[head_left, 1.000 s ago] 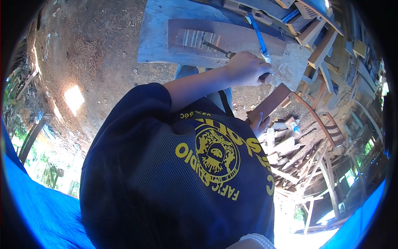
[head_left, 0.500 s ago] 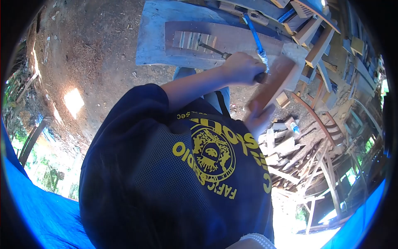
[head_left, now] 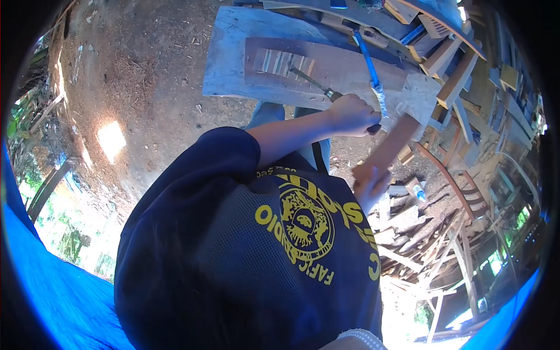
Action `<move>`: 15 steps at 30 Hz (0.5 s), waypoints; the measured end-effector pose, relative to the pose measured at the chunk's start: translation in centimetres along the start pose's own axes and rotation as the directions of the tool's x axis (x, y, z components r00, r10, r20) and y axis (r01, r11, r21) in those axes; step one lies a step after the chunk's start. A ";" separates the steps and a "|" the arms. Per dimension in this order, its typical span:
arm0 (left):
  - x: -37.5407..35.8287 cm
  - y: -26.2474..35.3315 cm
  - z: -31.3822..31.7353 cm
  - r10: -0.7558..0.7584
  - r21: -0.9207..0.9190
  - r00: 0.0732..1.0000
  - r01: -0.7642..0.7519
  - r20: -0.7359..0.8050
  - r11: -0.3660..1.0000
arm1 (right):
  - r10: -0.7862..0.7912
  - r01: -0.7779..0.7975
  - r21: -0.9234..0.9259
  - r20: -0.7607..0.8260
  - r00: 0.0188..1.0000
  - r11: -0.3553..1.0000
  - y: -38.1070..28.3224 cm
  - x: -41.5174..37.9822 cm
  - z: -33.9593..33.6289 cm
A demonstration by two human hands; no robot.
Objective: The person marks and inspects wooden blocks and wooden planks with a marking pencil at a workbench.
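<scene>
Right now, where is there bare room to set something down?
The bench has a bare strip between its left end and the dark board. Ground left of it looks open, bar scattered shavings. Crowded: stacked wood at right, and around the chisel, left hand and right hand.

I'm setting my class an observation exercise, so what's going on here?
The person's left hand grips a long, thin metal tool with a dark handle. Its tip is at the striped patch on a flat brown board. The right hand holds a long brown wooden block near the handle's end.
</scene>
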State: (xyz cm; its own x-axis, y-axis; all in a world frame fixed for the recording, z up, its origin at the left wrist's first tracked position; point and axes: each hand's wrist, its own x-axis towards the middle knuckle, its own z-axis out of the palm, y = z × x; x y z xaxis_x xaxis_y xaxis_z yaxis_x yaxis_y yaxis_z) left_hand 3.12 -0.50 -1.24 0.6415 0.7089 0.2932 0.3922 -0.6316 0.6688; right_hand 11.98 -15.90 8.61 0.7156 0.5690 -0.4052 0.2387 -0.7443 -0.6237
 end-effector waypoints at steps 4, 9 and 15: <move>-0.3 -0.2 2.1 0.030 0.053 0.989 -0.038 0.144 0.998 | 0.093 0.023 0.393 -0.273 0.958 0.919 -3.5 -0.3 -2.8; -2.8 -0.9 6.6 0.068 0.110 0.944 -0.109 0.321 0.988 | 0.188 -0.088 0.407 -0.211 0.959 0.909 -1.8 -0.1 -4.2; -7.5 -3.2 11.4 0.070 0.135 0.876 -0.151 0.477 0.979 | 0.222 -0.166 0.469 -0.067 0.973 0.867 0.1 -1.1 -1.7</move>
State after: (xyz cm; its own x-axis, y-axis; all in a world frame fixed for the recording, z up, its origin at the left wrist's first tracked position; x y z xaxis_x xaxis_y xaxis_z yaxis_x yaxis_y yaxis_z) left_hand 4.57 -7.41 -13.38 0.9039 0.4271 -0.0222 0.3757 -0.7682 0.5185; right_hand 12.36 -17.20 10.13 0.7930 0.3647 -0.4879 -0.2196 -0.5759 -0.7874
